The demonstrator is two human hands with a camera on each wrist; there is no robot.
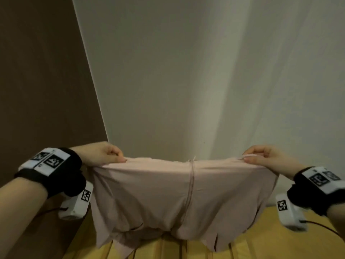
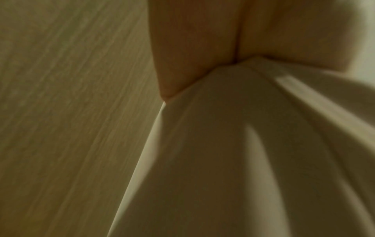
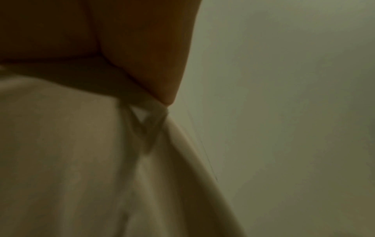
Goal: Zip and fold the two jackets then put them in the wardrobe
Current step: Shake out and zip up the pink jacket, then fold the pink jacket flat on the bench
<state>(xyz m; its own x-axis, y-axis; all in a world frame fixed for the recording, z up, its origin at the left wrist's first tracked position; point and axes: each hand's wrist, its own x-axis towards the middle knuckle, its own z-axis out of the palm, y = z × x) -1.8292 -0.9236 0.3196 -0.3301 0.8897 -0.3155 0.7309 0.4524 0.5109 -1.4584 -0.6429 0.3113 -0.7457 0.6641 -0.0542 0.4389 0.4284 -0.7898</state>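
Observation:
A pale pink jacket hangs stretched between my two hands, its closed zip running down the middle. My left hand pinches the top left corner. My right hand pinches the top right corner. The hem droops onto a yellow surface below. In the left wrist view, fingers clamp a peak of the fabric. The right wrist view shows fingers gripping bunched cloth. No second jacket is in view.
A white wall stands close behind the jacket. A brown panel fills the left side. The yellow slatted surface runs under the jacket. Black cables trail from the wrist cameras.

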